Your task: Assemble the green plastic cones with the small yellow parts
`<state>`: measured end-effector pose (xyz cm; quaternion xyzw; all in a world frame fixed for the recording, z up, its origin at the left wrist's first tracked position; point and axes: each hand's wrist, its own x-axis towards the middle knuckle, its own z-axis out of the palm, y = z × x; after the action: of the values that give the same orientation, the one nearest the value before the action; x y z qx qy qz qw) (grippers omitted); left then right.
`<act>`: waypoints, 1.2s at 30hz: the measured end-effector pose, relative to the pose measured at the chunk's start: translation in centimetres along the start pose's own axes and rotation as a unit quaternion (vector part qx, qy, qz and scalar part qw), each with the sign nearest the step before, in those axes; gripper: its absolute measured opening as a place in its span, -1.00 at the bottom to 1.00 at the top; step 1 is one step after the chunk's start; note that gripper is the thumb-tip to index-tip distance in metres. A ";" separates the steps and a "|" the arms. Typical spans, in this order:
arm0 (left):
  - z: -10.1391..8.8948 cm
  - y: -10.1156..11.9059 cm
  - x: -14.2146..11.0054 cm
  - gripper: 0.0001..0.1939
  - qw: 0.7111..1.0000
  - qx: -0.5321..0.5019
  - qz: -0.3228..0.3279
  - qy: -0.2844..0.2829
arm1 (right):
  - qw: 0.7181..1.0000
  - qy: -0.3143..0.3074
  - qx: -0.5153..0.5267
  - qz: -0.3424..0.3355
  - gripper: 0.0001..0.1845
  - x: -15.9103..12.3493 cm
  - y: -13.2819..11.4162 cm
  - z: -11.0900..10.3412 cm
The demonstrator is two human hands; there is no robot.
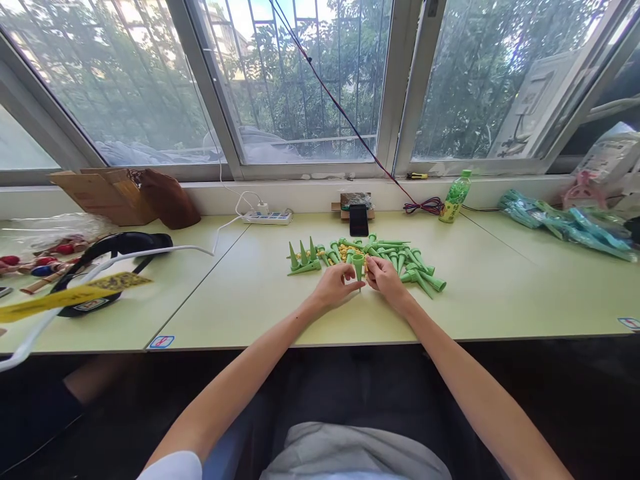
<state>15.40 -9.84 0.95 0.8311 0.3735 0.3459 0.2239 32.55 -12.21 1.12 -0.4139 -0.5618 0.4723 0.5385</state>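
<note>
A green hollow cone (359, 261) stands with its wide rim up and its narrow tip down. My left hand (334, 287) is closed round its lower part between thumb and fingers. Just right of the cone, my right hand (385, 279) is closed in a pinch, with a bit of yellow at its fingertips that looks like a small yellow piece (367, 268). Behind my hands lie small yellow pieces (344, 251). To the right is a loose heap of green cones (400, 257). On the left, several pointed green cones (303, 255) stand upright beside one lying down.
A black phone (359, 221) leans on a small box at the back. Further off are a power strip (267, 217), a green drink bottle (455, 197) and blue-green plastic bags (565, 223). At left lie a black strap (100, 257), a white cable and a yellow tag.
</note>
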 end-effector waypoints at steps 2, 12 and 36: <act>0.1 -0.3 0.0 -0.68 1.000 0.010 -0.014 0.013 | 1.000 -0.005 0.009 0.004 -0.40 -0.1 -0.2 0.0; -0.3 -0.5 0.1 -0.66 0.997 -0.012 -0.064 0.042 | 0.998 -0.062 -0.001 0.012 -0.43 -0.1 -0.1 0.1; -1.7 1.5 -0.2 -0.61 0.952 -0.299 -0.044 0.050 | 0.955 0.024 -0.289 -0.066 -0.56 0.3 0.5 -0.1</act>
<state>14.72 -10.73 2.91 0.6904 0.3003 0.4724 0.4582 32.61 -11.77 0.67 -0.5254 -0.6871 0.2430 0.4391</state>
